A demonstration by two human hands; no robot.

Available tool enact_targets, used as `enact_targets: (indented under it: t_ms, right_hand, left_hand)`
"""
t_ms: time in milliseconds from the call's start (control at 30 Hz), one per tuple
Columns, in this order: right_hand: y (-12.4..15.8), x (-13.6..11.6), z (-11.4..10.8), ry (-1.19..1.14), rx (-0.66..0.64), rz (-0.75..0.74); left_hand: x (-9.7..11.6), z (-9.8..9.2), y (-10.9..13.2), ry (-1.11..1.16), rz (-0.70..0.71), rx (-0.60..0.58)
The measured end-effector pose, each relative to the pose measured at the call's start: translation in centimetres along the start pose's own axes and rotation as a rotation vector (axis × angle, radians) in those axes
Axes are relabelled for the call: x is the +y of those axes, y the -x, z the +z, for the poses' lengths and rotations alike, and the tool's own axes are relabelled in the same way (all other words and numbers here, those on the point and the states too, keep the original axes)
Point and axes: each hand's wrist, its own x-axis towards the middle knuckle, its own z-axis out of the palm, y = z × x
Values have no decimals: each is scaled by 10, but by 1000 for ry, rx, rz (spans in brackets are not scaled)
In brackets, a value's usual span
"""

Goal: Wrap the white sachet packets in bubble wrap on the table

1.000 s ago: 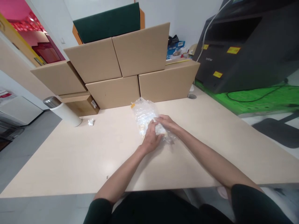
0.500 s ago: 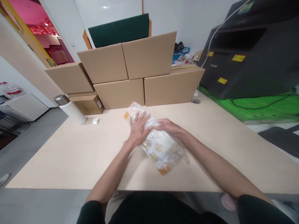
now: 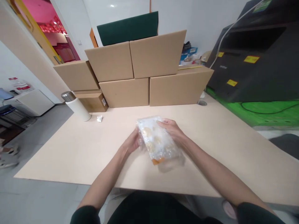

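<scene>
A flat white package wrapped in clear bubble wrap (image 3: 157,140) is held tilted just over the table, or resting partly on it; which one I cannot tell. It shows round gold spots and an orange patch at its lower corner. My left hand (image 3: 133,140) grips the package's left edge, with its fingers partly hidden behind the wrap. At the upper right edge my right hand (image 3: 171,128) is closed on it, thumb on top and fingers underneath. Loose wrap hangs blurred at the lower right.
Stacked cardboard boxes (image 3: 125,93) line the back of the pale table (image 3: 70,155), topped by a dark green box (image 3: 128,28). A white flask (image 3: 78,107) and a crumpled white scrap (image 3: 99,119) are at the left. A large black machine (image 3: 257,68) stands on a green base at right.
My left hand has gone from lying flat on top of the package to holding its left edge. The wrap's far end is folded in, and the package looks shorter. The view has shifted slightly.
</scene>
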Motion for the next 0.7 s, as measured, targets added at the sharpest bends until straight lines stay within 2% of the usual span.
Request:
enact_targets:
  t_ms: [133, 233, 300, 400, 467, 533, 600, 700]
  right_hand:
    - [-21, 23, 0, 170, 147, -50]
    - [-31, 34, -1, 285, 206, -109]
    - [-34, 41, -3, 492, 248, -273]
    - [-36, 50, -5, 875, 258, -646]
    - [-36, 56, -6, 1018, 178, -813]
    - [-37, 62, -9, 1086, 52, -907]
    - [-38, 68, -12, 1128, -13, -932]
    - [-36, 75, -19, 1222, -91, -891]
  left_hand:
    - [-8, -1, -14, -326, 44, 338]
    - [-16, -9, -25, -462, 65, 485]
    - [-20, -15, -28, -558, 137, 526]
    - [-23, -20, -29, -983, 329, 577]
    - [-22, -22, -28, -1312, 428, 577]
    - [-21, -24, -27, -1504, 446, 495]
    - [-19, -28, -26, -1602, 411, 363]
    - [-11, -33, -23, -1651, 309, 207]
